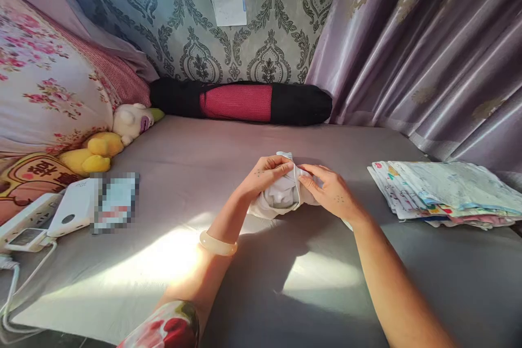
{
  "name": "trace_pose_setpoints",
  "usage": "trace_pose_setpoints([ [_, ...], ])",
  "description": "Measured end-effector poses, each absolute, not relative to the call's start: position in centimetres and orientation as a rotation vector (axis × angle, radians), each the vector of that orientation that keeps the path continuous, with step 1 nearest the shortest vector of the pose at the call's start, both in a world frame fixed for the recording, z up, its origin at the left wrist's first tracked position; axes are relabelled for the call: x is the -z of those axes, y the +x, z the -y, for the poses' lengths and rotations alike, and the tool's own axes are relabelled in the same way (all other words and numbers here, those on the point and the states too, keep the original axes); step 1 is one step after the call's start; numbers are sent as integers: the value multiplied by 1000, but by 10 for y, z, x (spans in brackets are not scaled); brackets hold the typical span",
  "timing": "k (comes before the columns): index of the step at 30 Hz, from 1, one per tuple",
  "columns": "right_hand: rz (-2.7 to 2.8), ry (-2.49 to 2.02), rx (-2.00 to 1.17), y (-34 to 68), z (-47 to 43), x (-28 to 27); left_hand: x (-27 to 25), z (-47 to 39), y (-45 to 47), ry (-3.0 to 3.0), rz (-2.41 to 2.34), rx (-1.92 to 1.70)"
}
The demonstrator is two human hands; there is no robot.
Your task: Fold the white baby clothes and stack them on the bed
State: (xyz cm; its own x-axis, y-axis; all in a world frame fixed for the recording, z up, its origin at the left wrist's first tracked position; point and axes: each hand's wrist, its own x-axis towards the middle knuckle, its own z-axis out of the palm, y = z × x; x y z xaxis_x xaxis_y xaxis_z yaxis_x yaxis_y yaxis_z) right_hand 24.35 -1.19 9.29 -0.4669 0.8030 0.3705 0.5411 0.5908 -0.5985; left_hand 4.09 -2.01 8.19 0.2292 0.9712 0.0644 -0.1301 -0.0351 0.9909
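We see a pale cloth (279, 198) bunched up on the gray sheet (175, 168); we think it is light, soft and floppy, and not easy to break; its raised edge looks like a good place to hold; our left hand (263, 175) and right hand (335, 191) each pinch it, thumb close to fingers; the cloth sits between and just under our grip.

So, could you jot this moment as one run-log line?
left grip: holding pale cloth | right grip: holding same cloth | pale cloth: bunched on grey sheet | far right: folded fabric stack
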Motion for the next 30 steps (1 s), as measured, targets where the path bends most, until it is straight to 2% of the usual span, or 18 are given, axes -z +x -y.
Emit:
trace_pose_setpoints([
  [5,2125,-1119,-721,245,8,-90,-79,16,42,1225,-908,-1184],
  [11,1848,-1170,-674,254,-8,-80,-87,13,27,1366,-1091,-1295],
  [16,1688,-1193,-608,264,-17,-76,-91,16,9,1397,-1215,-1114],
  [22,1561,-1246,-507,273,-21,-80,-96,23,3,1413,-1115,-920],
  [30,1496,-1320,-463,278,-24,-77,-89,20,9,1520,-1071,-882],
])
